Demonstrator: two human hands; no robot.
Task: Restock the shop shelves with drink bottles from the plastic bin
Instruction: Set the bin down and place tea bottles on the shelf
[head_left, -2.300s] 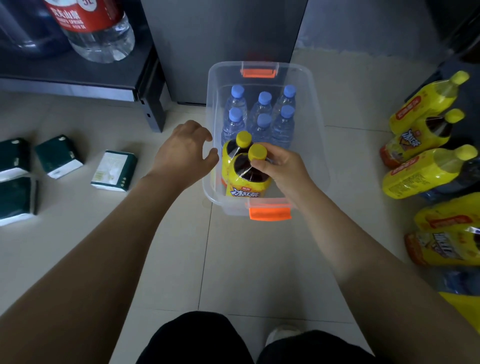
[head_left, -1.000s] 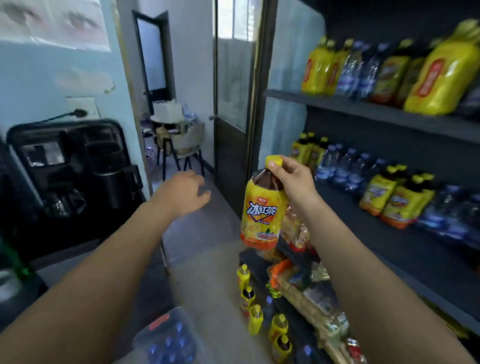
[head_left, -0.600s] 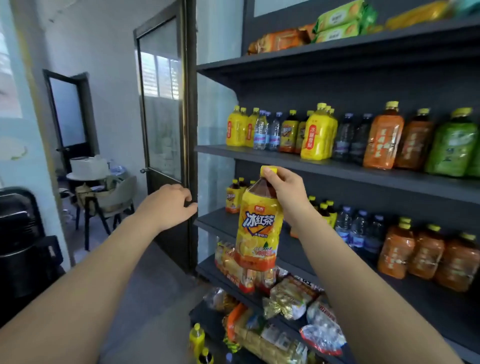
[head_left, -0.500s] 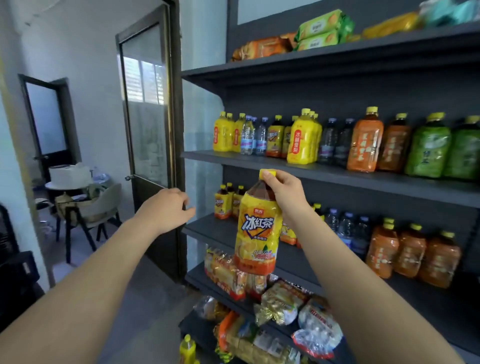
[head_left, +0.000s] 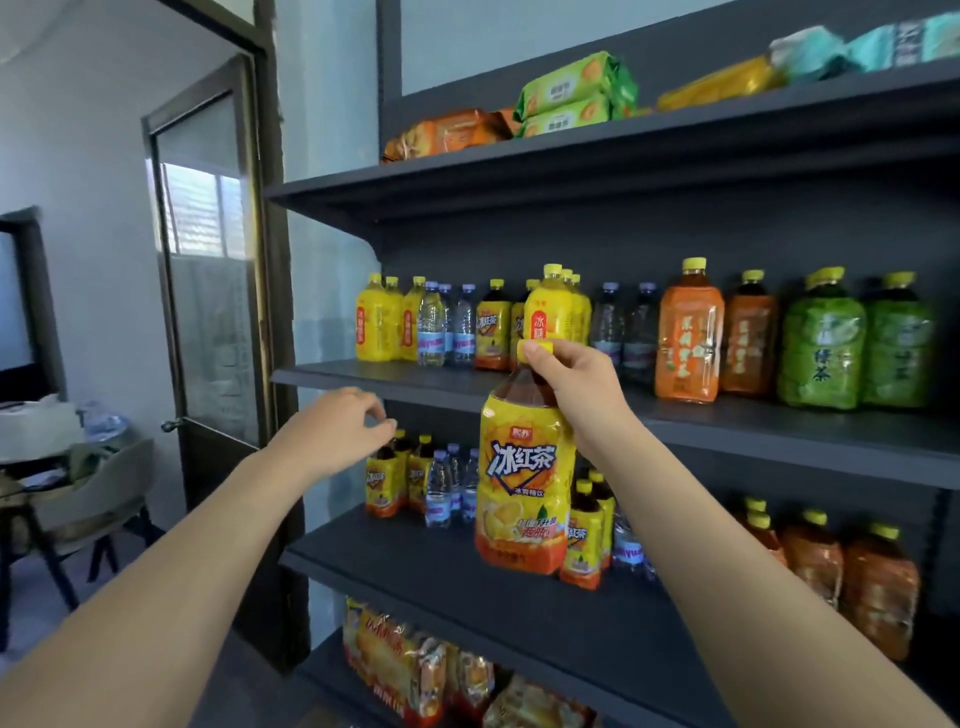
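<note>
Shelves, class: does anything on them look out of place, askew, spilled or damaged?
Nothing stands out. The shelved bottles stand upright in rows; no spill shows. Only the iced tea bottle is off the shelves, gripped at its neck by the right hand.

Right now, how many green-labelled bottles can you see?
2, side by side at the far right of the upper drinks shelf: the left green bottle and the right green bottle. Others may be hidden behind.

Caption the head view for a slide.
Right hand holds an iced tea bottle by its neck before the shelves; left hand empty.
</note>
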